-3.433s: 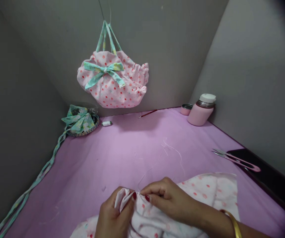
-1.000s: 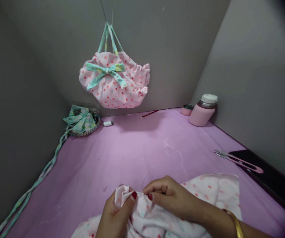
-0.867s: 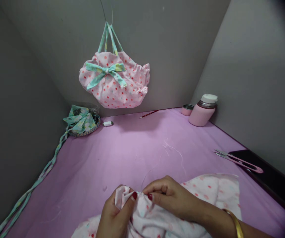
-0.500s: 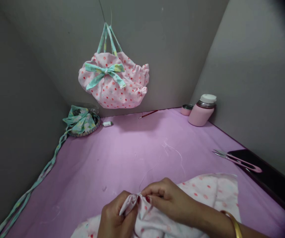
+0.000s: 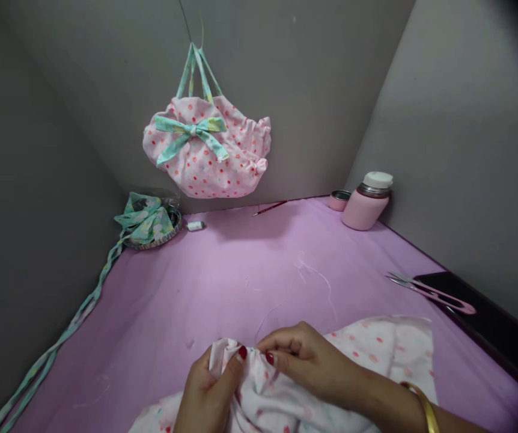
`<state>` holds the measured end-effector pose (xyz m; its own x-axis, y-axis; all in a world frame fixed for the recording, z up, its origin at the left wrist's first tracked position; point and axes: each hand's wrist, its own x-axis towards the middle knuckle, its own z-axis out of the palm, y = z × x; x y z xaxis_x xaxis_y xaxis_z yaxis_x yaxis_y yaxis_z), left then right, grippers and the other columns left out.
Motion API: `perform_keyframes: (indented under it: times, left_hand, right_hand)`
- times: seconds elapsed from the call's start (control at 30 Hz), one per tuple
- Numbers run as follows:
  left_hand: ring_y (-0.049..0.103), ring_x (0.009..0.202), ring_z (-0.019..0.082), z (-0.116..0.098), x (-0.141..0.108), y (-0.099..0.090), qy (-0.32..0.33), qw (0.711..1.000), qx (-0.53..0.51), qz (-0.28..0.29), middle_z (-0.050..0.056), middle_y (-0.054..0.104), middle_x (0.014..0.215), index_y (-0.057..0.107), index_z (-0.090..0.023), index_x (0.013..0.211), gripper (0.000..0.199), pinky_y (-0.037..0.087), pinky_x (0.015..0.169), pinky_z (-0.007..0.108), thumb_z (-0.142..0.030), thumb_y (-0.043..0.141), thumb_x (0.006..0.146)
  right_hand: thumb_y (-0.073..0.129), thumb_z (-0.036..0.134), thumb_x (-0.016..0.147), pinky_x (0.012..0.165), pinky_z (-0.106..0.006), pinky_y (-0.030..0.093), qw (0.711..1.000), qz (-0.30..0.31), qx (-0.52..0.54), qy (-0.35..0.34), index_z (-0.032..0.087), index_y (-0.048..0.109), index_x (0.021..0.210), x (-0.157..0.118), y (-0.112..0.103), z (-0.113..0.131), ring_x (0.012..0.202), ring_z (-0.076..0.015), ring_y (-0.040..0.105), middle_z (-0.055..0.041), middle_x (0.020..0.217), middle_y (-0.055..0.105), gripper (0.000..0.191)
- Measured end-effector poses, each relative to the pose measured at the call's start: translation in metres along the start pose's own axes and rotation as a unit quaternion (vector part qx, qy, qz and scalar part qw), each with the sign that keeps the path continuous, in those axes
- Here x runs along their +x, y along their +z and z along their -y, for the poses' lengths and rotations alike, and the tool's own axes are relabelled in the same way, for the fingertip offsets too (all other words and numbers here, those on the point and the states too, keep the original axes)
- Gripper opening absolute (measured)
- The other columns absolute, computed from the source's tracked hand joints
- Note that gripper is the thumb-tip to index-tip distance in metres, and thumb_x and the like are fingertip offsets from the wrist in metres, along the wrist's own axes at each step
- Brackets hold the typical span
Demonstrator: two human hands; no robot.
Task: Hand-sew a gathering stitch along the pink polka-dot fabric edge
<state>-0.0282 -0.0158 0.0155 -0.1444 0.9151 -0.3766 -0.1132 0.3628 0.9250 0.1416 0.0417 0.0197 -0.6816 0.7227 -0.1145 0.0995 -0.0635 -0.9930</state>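
Observation:
A white fabric with pink and red dots (image 5: 376,346) spreads along the near side of the table, its upper edge bunched into gathers between my hands. My left hand (image 5: 211,385) grips the bunched edge, thumb pressed on top. At the right end of the gathers, the thumb and index finger of my right hand (image 5: 299,358) pinch the same cloth. A thin white thread (image 5: 268,313) runs from that pinch up over the table. Whether a needle sits between my fingertips is hidden.
Thread snips (image 5: 434,293) rest on a dark object at the right. A pink jar (image 5: 363,209) stands at the back right beside a small pink tin (image 5: 339,201). A spool (image 5: 195,225) lies near a basket (image 5: 153,242) with green fabric. A dotted pouch (image 5: 214,171) hangs above.
My left hand has opened out from its curled grip, its thumb now lying over the gathers and more of the bunched edge showing. The right hand has stayed nearly still.

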Motion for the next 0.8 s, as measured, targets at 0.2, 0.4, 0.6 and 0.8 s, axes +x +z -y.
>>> perform_keyframes:
  times: [0.2, 0.4, 0.6, 0.8]
  left_hand:
    - [0.043, 0.056, 0.012, 0.0056, 0.0025, -0.0015, -0.03, 0.997, -0.065, 0.037, -0.001, 0.048, 0.059, 0.054, -0.015, 0.065, 0.032, 0.035, 0.054, 0.023, -0.043, 0.068, 0.068]
    - [0.045, 0.055, 0.012, 0.0067, 0.0022, -0.0014, -0.063, 0.985, -0.139, 0.083, -0.001, 0.05, 0.058, 0.055, -0.015, 0.066, 0.027, 0.037, 0.054, 0.023, -0.038, 0.069, 0.069]
    - [0.045, 0.054, 0.011, 0.0077, 0.0024, -0.0016, -0.062, 0.985, -0.143, 0.079, -0.002, 0.049, 0.057, 0.056, -0.015, 0.064, 0.026, 0.037, 0.055, 0.022, -0.036, 0.07, 0.068]
    - [0.046, 0.055, 0.011, 0.0092, 0.0023, -0.0027, -0.07, 0.983, -0.145, 0.085, -0.002, 0.05, 0.058, 0.056, -0.016, 0.066, 0.026, 0.036, 0.054, 0.022, -0.038, 0.07, 0.068]
  right_hand:
    - [0.053, 0.016, 0.081, 0.065, -0.022, 0.044, 0.999, 0.015, 0.027, -0.011, 0.016, 0.07, 0.1, 0.001, -0.0025, -0.0011, 0.074, -0.0146, 0.062, -0.0058, 0.085, 0.07, 0.026]
    - [0.054, 0.02, 0.081, 0.069, -0.024, 0.046, 0.999, 0.031, 0.042, -0.004, 0.016, 0.07, 0.1, 0.0011, -0.0036, -0.0009, 0.078, -0.0161, 0.062, -0.0057, 0.086, 0.071, 0.026]
    - [0.053, 0.023, 0.083, 0.074, -0.025, 0.047, 0.998, 0.054, 0.036, 0.007, 0.018, 0.068, 0.105, 0.0007, -0.0057, 0.0041, 0.083, -0.0167, 0.063, -0.0048, 0.091, 0.071, 0.027]
    - [0.053, 0.024, 0.084, 0.076, -0.026, 0.046, 0.996, 0.075, 0.048, 0.006, 0.018, 0.068, 0.105, 0.0007, -0.0072, 0.0065, 0.083, -0.0164, 0.062, -0.0052, 0.09, 0.07, 0.027]
